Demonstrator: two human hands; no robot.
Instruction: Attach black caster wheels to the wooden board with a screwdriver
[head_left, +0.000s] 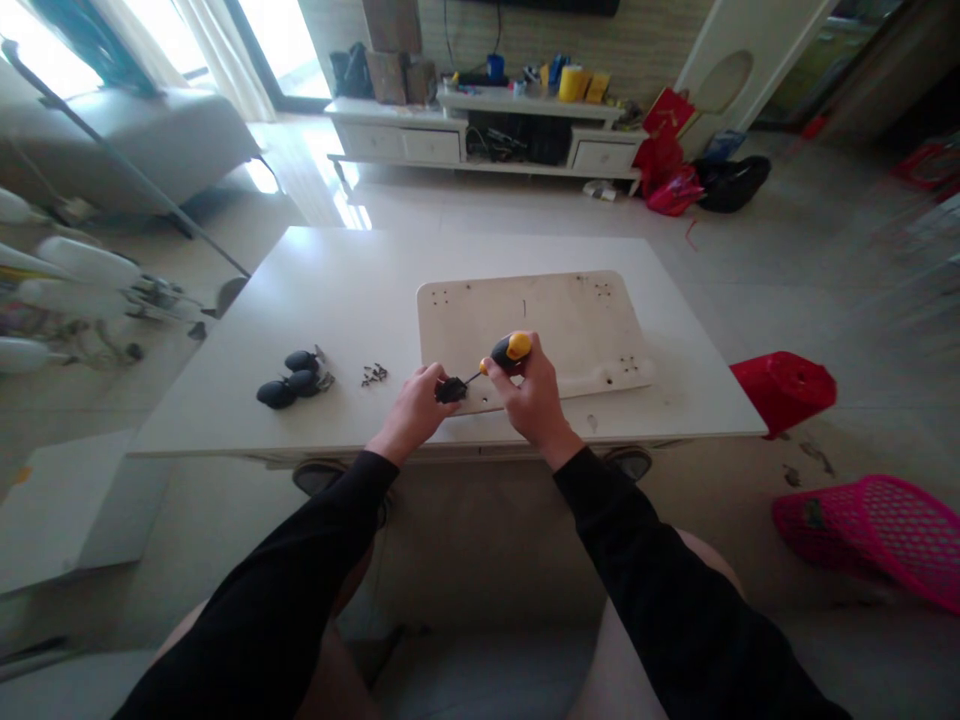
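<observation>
The right hand [534,402] has its grip wrapped round the yellow-and-black handle of a screwdriver [511,350]; the left hand [412,405] keeps its grip to a narrow pinch, fingertips parted only by the thickness of the black piece [451,390] they hold; that piece sits at the board's near left corner, close to the counter's near edge, and the driver's shank slants down towards it; whether the tip is seated cannot be made out.

The step in hand looks like working a fastener there, though which way it turns I cannot tell; it would go best with the shank lined up with the fastener, steady pressure behind each turn, and the left fingertips bracing the piece clear of the tip, since a slanted blade could slip.

The pale board [525,335] lies flat on the counter [352,290], right of its middle, drilled holes showing at its corners; loose screws [375,374] lie left of the board; three black round parts [303,382] cluster nearer the counter's left edge.
</observation>
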